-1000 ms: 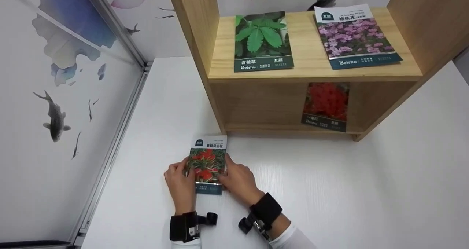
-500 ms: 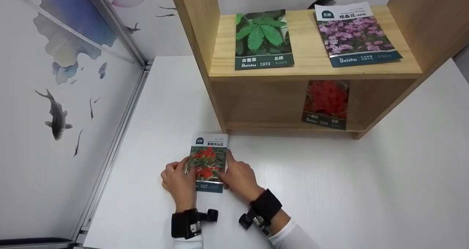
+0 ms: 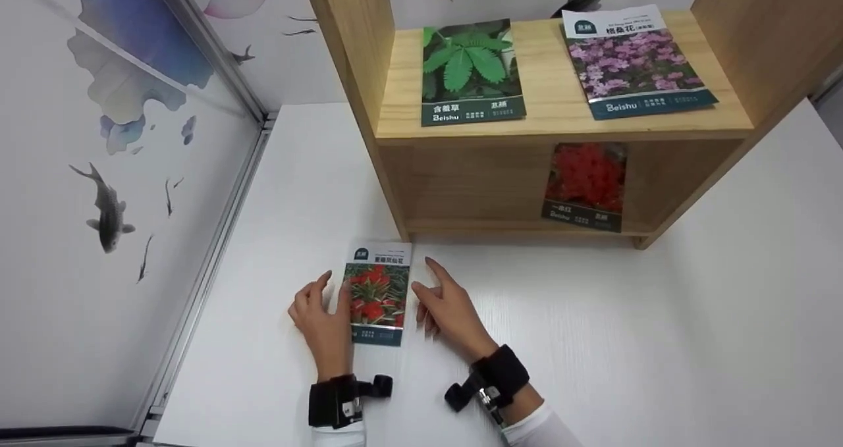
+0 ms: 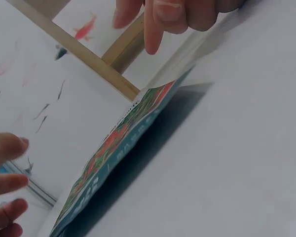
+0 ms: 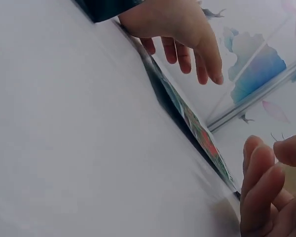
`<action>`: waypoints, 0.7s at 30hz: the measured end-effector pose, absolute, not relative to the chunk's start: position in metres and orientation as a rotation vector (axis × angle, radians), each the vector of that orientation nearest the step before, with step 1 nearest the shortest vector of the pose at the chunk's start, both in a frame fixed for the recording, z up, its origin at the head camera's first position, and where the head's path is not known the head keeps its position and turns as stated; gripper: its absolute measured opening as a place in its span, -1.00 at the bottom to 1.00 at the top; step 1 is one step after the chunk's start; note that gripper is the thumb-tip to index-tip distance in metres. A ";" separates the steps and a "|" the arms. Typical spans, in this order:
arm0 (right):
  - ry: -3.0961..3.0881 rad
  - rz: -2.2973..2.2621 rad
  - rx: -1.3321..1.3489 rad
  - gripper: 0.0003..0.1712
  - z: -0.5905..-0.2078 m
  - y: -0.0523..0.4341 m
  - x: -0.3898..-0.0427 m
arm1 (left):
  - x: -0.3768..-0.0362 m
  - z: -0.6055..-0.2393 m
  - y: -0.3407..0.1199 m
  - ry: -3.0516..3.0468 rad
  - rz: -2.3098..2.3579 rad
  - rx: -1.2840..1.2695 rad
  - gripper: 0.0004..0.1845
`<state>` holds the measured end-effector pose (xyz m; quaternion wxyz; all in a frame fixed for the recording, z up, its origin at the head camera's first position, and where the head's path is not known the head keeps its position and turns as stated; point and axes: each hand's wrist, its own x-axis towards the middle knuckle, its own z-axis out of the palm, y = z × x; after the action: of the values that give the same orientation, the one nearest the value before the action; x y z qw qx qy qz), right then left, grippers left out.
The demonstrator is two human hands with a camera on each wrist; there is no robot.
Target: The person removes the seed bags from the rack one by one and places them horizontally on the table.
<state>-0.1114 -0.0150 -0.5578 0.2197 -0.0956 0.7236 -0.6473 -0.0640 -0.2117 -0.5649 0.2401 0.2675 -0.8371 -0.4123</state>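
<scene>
A seed packet (image 3: 375,293) printed with red flowers lies face up on the white table by the shelf's lower left corner. Its near edge is raised a little off the tabletop in the left wrist view. My left hand (image 3: 325,318) is at the packet's left side, fingers parted; from above, the thumb overlaps the left edge. The left wrist view shows these fingers (image 4: 10,182) apart from the packet. To the right of the packet, my right hand (image 3: 454,312) is held with its index finger extended, a gap between it and the packet. Neither hand holds anything.
A wooden shelf unit (image 3: 566,134) stands behind. On its upper board lie a green-leaf packet (image 3: 471,72) and a pink-flower packet (image 3: 639,65). A red-flower packet (image 3: 586,184) leans in the lower compartment. A wall panel (image 3: 132,269) with painted fish borders the left.
My right hand has let go of the packet and moved right, away from it. My left fingers have loosened from its left edge. The packet stays in nearly the same spot.
</scene>
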 end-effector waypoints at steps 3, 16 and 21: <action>1.929 -1.864 -0.213 -0.21 -0.555 -0.003 -0.113 | -0.062 -0.563 -0.208 -2.170 -1.347 0.592 -0.59; 2.014 -2.056 -0.346 -0.41 -0.525 0.034 -0.108 | -0.060 -0.556 -0.187 -2.066 -1.785 0.167 -0.56; 2.104 -2.108 -0.389 -0.43 -0.524 0.043 -0.104 | -0.056 -0.556 -0.176 -2.123 -1.765 0.070 -0.54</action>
<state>-0.1039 0.0428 -0.5240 0.0688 -0.1293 0.6989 -0.7001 -0.0563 -0.1761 -0.5562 0.1885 0.0250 -0.7549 -0.6277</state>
